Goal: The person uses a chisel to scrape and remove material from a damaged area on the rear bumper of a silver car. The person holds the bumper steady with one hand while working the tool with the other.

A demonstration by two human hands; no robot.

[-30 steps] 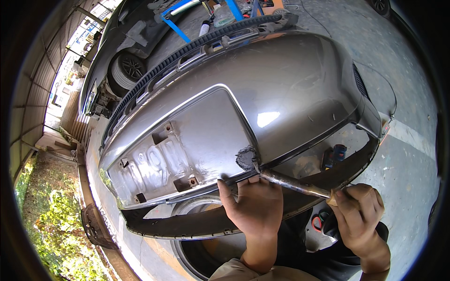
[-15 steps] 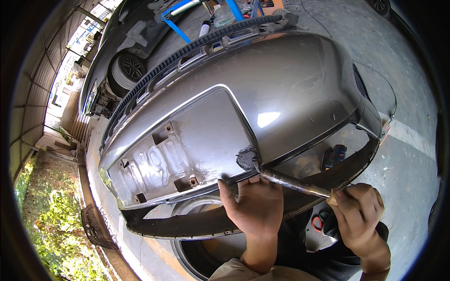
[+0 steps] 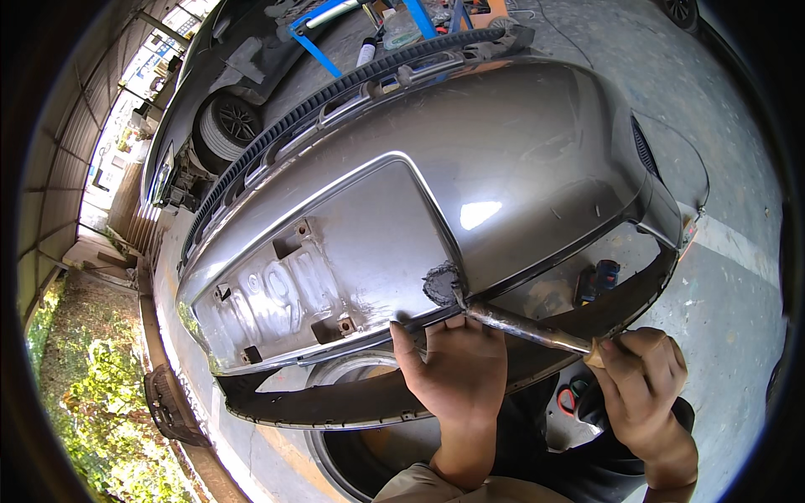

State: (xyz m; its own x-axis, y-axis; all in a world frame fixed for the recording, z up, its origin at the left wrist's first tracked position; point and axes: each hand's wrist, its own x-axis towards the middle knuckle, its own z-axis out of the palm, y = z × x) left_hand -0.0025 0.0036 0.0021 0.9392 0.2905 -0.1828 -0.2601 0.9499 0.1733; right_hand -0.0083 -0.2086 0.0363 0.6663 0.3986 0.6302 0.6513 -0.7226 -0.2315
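A glossy dark grey car bumper (image 3: 537,142) lies across the middle of the view. On its recessed panel, at the lower right corner, is a rough dark patch (image 3: 438,286). My right hand (image 3: 641,386) grips a soldering iron (image 3: 524,327) by its light-coloured handle end. The iron's metal shaft slants up and left, and its tip meets the edge of that patch. My left hand (image 3: 461,369) is palm up at the bumper's lower edge, thumb spread apart. Its fingertips reach behind that edge, out of sight.
A dark blue cordless power tool (image 3: 597,281) shows through the bumper's opening. Red-handled scissors or pliers (image 3: 568,398) lie near my right wrist. Under the bumper sits a round wheel rim (image 3: 340,453). A blue frame (image 3: 315,52) and a car wheel (image 3: 229,126) stand beyond.
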